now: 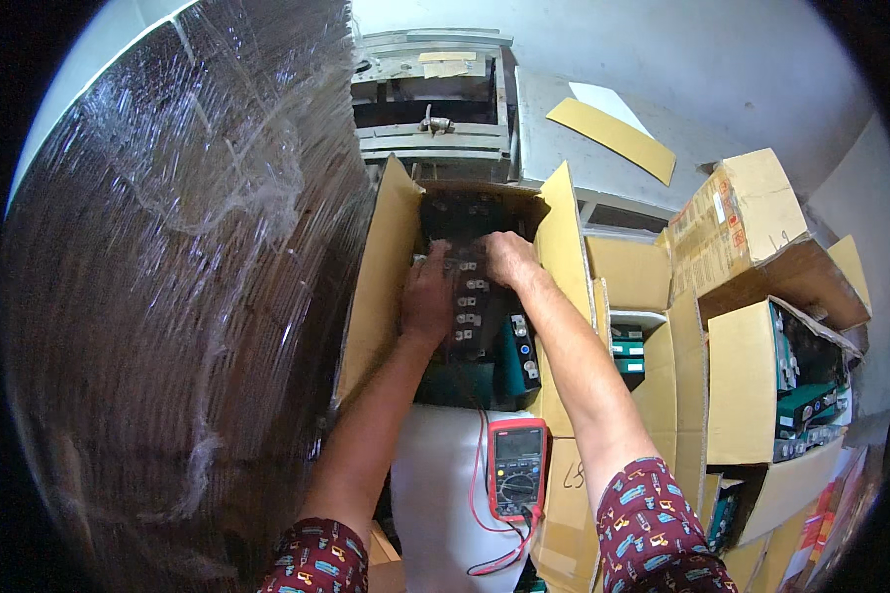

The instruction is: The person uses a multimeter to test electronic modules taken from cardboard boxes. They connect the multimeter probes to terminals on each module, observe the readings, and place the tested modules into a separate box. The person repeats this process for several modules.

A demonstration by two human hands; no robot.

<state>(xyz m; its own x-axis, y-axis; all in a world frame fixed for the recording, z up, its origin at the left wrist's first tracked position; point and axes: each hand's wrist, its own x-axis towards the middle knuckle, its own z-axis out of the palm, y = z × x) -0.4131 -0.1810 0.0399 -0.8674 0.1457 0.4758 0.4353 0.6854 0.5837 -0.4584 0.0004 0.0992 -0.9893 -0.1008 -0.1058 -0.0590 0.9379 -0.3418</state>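
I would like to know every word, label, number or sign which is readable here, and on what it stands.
I copy no wording; markings stand here:
Red multimeter: small face markings, too small to read.
Cardboard beside it: dark handwritten mark.
Upper-right carton: red printed signs, white label, dark handwriting.
Green blocks, right: white labels, too small to read.
Dark blocks between left hand and right hand: nothing readable.

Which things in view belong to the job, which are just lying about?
In the job, apparently:
left hand
right hand
open cardboard box they reach into
dark block with metal terminals
red-edged multimeter, probably

Lying about, apparently:
yellow strip
film-wrapped stack
far-right open carton
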